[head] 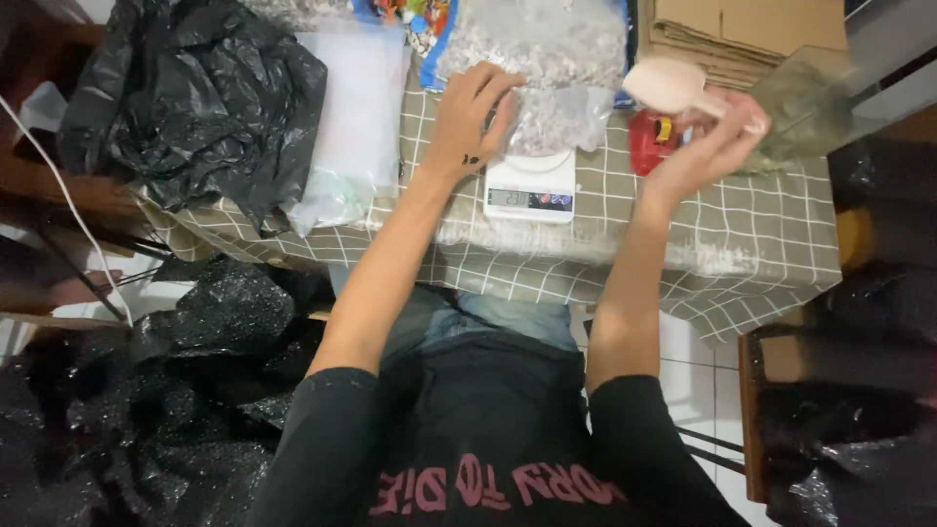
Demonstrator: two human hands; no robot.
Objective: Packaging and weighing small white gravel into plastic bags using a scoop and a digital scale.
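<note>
- The table (683, 244) with a checked cloth fills the upper half of the view, from 10 to 2 o'clock.
- A black bag (195, 98) lies crumpled at 10 o'clock on the table edge, well apart from both hands.
- A big clear sack (547, 39) of pale small pieces lies at 12 o'clock.
- Cardboard (742, 34) is stacked at 1 o'clock.
- A small clear bag (551, 122) of the same pieces sits on the white scale (530, 185), just above centre.
- The left hand (473, 112) is at 12 o'clock, fingers spread and bent, touching the small bag at its top.
- The right hand (712, 146) is at 2 o'clock, fingers closed around the handle of a pale scoop (669, 83), held above the table.
- A red thing (652, 141) lies between the scale and the right hand; its kind I cannot tell.
</note>
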